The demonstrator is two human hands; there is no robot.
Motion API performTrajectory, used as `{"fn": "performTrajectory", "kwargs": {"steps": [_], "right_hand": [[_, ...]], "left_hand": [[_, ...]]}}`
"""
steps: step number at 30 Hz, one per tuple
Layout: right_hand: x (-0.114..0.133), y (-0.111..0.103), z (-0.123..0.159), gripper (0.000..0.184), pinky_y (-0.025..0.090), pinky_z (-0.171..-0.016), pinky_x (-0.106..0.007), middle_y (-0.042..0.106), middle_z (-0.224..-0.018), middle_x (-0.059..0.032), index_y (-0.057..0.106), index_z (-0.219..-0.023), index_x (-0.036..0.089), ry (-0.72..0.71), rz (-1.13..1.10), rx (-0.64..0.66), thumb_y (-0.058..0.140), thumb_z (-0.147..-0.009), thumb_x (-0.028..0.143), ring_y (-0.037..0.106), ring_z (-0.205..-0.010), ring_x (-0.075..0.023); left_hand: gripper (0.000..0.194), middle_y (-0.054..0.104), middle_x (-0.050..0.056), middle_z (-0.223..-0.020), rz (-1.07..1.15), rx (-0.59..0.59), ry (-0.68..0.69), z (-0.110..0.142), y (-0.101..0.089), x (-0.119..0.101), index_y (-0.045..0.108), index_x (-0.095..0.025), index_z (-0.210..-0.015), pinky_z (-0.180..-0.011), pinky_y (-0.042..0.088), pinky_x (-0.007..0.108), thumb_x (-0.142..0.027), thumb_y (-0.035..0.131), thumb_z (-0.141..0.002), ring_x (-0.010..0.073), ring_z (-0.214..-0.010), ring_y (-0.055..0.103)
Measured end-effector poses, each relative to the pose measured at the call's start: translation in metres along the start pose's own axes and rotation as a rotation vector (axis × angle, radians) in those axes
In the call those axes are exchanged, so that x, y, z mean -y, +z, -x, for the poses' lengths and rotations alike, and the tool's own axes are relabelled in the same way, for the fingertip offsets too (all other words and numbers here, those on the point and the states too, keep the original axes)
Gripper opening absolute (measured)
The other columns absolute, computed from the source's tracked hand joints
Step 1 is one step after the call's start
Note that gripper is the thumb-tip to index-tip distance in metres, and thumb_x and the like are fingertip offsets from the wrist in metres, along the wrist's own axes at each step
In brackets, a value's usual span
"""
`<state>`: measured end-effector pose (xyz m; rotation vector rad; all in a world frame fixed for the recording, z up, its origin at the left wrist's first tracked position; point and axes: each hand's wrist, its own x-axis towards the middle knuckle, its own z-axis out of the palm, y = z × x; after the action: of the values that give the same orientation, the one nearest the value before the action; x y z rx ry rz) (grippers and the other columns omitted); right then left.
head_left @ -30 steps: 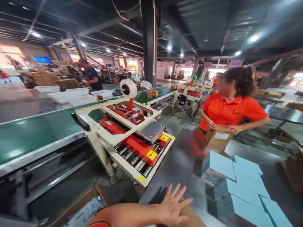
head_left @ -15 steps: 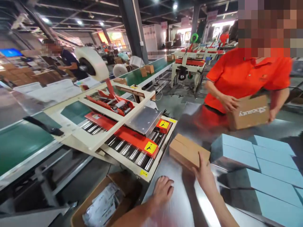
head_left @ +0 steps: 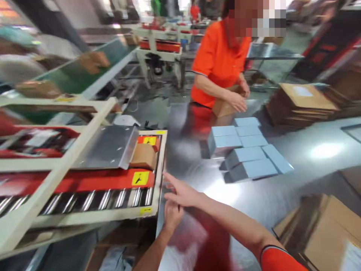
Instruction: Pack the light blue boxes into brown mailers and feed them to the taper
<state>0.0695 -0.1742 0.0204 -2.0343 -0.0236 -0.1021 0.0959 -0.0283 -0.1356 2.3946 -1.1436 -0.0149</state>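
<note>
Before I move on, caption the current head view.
Bare left hand and right hand beside a cream-framed roller machine holding a brown cardboard box, pale-blue boxes on a metal table.

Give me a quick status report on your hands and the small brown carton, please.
Left hand and right hand by machine frame. Brown carton between red guides. Light-blue boxes off right, clear of both hands.

Right of the roller machine (head_left: 84, 182), I can pass over bare tabletop (head_left: 187, 158); farther right of it, blue boxes (head_left: 251, 150) block me; over its bed, a metal plate (head_left: 107, 146) obstructs.
</note>
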Motion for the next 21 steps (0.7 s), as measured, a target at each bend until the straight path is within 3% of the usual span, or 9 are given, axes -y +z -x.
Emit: {"fn": "performTrajectory", "kwargs": {"steps": [3,6,9,11,13,14,17,19,21], "right_hand": [[0.001,-0.026,0.143,0.056,0.047,-0.107,-0.042,0.056,-0.142,-0.0104,0.038,-0.148,0.024,0.154,0.207,-0.242,0.05,-0.095,0.036,0.057,-0.125,-0.0221],[0.002,-0.067,0.306,0.052,0.037,-0.115,-0.05,0.053,-0.143,-0.0173,0.044,-0.145,0.016,0.51,0.521,-0.608,0.044,-0.096,0.033,0.047,-0.136,-0.026],[0.007,-0.075,0.446,0.081,0.028,-0.108,-0.072,0.035,-0.154,-0.026,0.036,-0.151,0.016,0.991,0.783,-0.63,0.069,-0.081,0.04,0.026,-0.145,-0.0456],[0.011,-0.052,0.497,0.083,0.029,-0.097,-0.082,0.031,-0.155,-0.0277,0.039,-0.15,0.02,1.225,0.877,-0.543,0.075,-0.076,0.036,0.025,-0.141,-0.0552],[0.015,-0.017,0.508,0.068,0.033,-0.091,-0.083,0.034,-0.154,-0.0262,0.044,-0.147,0.023,1.311,0.955,-0.495,0.066,-0.082,0.024,0.032,-0.138,-0.0553],[0.018,0.0,0.501,0.063,0.037,-0.089,-0.082,0.037,-0.153,-0.0254,0.045,-0.146,0.024,1.314,0.992,-0.486,0.059,-0.085,0.019,0.036,-0.136,-0.0538],[0.035,0.028,0.46,0.063,0.053,-0.077,-0.07,0.047,-0.146,-0.0252,0.045,-0.146,0.028,1.199,0.963,-0.45,0.055,-0.085,0.015,0.054,-0.123,-0.0494],[0.051,0.014,0.437,0.066,0.058,-0.076,-0.057,0.056,-0.139,-0.0229,0.042,-0.147,0.029,1.005,0.842,-0.469,0.06,-0.085,0.023,0.064,-0.111,-0.042],[0.064,-0.027,0.425,0.065,0.055,-0.089,-0.053,0.057,-0.138,-0.02,0.04,-0.148,0.025,0.838,0.804,-0.667,0.058,-0.088,0.037,0.063,-0.114,-0.0367]], "left_hand": [[0.029,0.07,0.014,-0.095,0.007,0.034,0.071,0.002,-0.002,0.005,0.068,-0.016,-0.101,-0.084,0.049,0.042,-0.028,0.044,-0.091,0.0293,-0.092,0.064],[0.033,0.068,0.013,-0.096,-0.051,0.071,0.062,0.004,-0.01,0.007,0.067,-0.014,-0.104,-0.085,0.05,0.042,-0.033,0.045,-0.09,0.0296,-0.093,0.064],[0.038,0.066,0.017,-0.096,-0.042,0.087,-0.003,0.007,-0.013,-0.016,0.067,-0.011,-0.103,-0.086,0.049,0.049,-0.036,0.045,-0.088,0.0335,-0.095,0.063],[0.037,0.066,0.016,-0.1,0.173,0.187,-0.023,0.018,-0.009,-0.063,0.067,-0.013,-0.102,-0.088,0.049,0.049,-0.038,0.045,-0.086,0.0313,-0.094,0.063],[0.038,0.068,0.012,-0.102,0.526,0.431,-0.052,0.042,-0.002,-0.132,0.066,-0.016,-0.106,-0.086,0.052,0.043,-0.042,0.049,-0.084,0.0255,-0.089,0.065],[0.043,0.069,0.011,-0.102,0.705,0.625,-0.102,0.057,0.001,-0.171,0.064,-0.017,-0.114,-0.083,0.053,0.039,-0.047,0.052,-0.084,0.0232,-0.088,0.066],[0.067,0.07,0.012,-0.107,1.158,1.074,-0.421,0.098,0.0,-0.272,0.057,-0.017,-0.129,-0.073,0.054,0.037,-0.06,0.059,-0.078,0.0218,-0.082,0.069],[0.068,0.071,0.014,-0.112,1.36,1.09,-0.468,0.109,-0.015,-0.307,0.063,-0.015,-0.123,-0.079,0.054,0.039,-0.063,0.061,-0.075,0.0251,-0.092,0.069],[0.062,0.073,0.014,-0.113,1.45,0.958,-0.396,0.107,-0.041,-0.311,0.07,-0.013,-0.113,-0.089,0.051,0.039,-0.06,0.067,-0.072,0.0275,-0.103,0.066]]}}
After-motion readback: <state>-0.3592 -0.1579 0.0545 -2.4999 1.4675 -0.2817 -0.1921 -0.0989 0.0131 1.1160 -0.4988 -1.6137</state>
